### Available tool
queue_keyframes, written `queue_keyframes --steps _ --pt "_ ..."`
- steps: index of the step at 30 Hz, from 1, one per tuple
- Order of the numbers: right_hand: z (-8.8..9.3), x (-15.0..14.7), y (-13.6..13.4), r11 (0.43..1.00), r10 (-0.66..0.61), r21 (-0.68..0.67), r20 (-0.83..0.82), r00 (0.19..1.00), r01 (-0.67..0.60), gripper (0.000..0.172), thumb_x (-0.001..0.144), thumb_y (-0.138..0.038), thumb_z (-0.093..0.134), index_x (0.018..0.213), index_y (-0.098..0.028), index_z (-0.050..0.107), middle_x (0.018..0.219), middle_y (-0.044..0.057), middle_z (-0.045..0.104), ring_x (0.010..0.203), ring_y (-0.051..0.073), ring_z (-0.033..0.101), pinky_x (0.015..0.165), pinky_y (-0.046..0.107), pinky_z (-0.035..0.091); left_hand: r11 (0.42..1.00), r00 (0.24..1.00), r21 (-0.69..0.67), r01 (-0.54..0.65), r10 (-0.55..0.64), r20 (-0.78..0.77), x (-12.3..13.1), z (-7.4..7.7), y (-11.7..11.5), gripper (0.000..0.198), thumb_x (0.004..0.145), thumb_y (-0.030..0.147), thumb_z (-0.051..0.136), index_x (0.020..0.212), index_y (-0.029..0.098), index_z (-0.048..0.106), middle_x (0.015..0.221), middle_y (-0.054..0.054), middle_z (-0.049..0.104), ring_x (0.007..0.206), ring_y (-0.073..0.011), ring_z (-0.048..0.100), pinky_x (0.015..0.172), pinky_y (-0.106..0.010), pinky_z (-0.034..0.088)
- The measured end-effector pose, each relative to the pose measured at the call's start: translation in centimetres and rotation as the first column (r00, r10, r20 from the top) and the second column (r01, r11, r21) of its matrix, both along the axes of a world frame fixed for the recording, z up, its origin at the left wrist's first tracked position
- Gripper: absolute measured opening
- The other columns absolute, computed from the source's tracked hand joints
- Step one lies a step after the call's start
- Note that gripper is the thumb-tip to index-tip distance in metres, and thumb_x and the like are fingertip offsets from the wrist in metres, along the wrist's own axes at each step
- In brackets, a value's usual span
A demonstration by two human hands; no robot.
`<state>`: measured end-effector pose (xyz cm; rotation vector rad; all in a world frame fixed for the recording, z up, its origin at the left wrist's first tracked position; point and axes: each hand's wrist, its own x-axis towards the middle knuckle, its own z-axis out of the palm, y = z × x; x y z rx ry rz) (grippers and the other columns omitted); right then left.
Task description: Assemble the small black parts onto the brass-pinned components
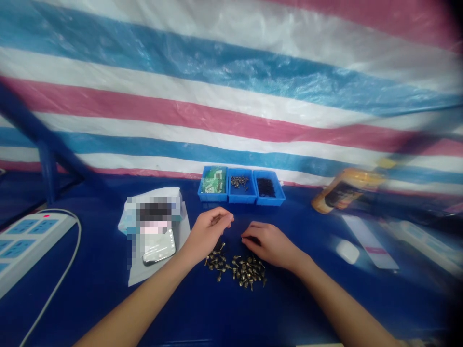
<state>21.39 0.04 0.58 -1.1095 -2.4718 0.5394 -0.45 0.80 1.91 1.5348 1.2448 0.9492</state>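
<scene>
Head cam: screw pile (237, 272) just below L fingers (220, 218), R fingers (251, 232).

A striped red, white and blue tarpaulin (231, 96) hangs behind the blue tabletop (108, 308). At the left edge lies a white power strip (32, 246) with a white cable (68, 260) curving down from it. Left of centre, a smartphone (159, 246) rests on white papers (137, 274). Blurred at right are an amber bottle (343, 190), a white computer mouse (347, 251) and a second power strip (423, 246).

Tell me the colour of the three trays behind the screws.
The three trays are bright blue, shown best in the head view.
</scene>
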Motion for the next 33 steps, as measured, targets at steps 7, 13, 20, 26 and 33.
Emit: queue_keyframes --steps 7,13,20,26,33 --pt "0.3 0.0 0.1 0.995 -0.074 -0.075 -0.140 0.987 0.064 0.016 0.094 -0.023 0.057 0.101 -0.022 0.071 0.093 0.003 0.074 0.078 0.016 0.067 0.072 0.027 0.049 1.000 1.000 -0.005 0.017 -0.017 -0.007 0.0 0.1 -0.2 0.028 0.091 0.044 0.055 0.080 0.019 0.064 0.072 0.002 0.060 0.064 -0.0124 0.051 0.060 -0.023 0.038" --pt "1.0 0.0 0.0 0.971 -0.200 -0.197 -0.352 0.914 0.136 0.017 0.092 -0.032 0.061 0.099 -0.022 0.074 0.089 0.002 0.076 0.071 0.016 0.068 0.065 0.026 0.051 0.997 0.994 0.033 0.067 -0.064 -0.088 0.4 0.4 -0.7 0.027 0.091 0.043 0.053 0.086 0.020 0.067 0.075 0.000 0.063 0.068 -0.0152 0.055 0.061 -0.025 0.040" --pt "1.0 0.0 0.0 0.966 -0.240 -0.199 -0.462 0.854 0.164 0.016 0.090 -0.033 0.065 0.097 -0.022 0.075 0.091 0.003 0.077 0.078 0.018 0.070 0.072 0.028 0.054 0.985 0.976 0.046 0.168 -0.160 -0.151 0.9 0.7 -1.2 0.023 0.091 0.039 0.054 0.090 0.021 0.069 0.076 0.001 0.065 0.065 -0.0135 0.053 0.059 -0.025 0.037" --pt "0.9 -0.2 -0.2 0.976 -0.205 -0.169 -0.480 0.853 0.140 0.014 0.089 -0.032 0.067 0.095 -0.023 0.075 0.088 0.003 0.076 0.078 0.018 0.070 0.072 0.029 0.054 0.974 0.965 0.050 0.222 -0.212 -0.155 0.9 1.0 -1.4 0.025 0.093 0.040 0.053 0.089 0.020 0.068 0.074 0.002 0.061 0.064 -0.0123 0.050 0.059 -0.024 0.035" --pt "0.7 -0.3 -0.3 0.986 -0.164 -0.123 -0.506 0.847 0.117 0.010 0.088 -0.031 0.069 0.091 -0.022 0.073 0.087 0.003 0.075 0.079 0.018 0.069 0.074 0.029 0.053 0.967 0.959 0.045 0.251 -0.242 -0.148 0.8 1.0 -1.4 0.024 0.094 0.039 0.053 0.090 0.020 0.067 0.072 0.003 0.058 0.062 -0.0107 0.046 0.058 -0.024 0.033"
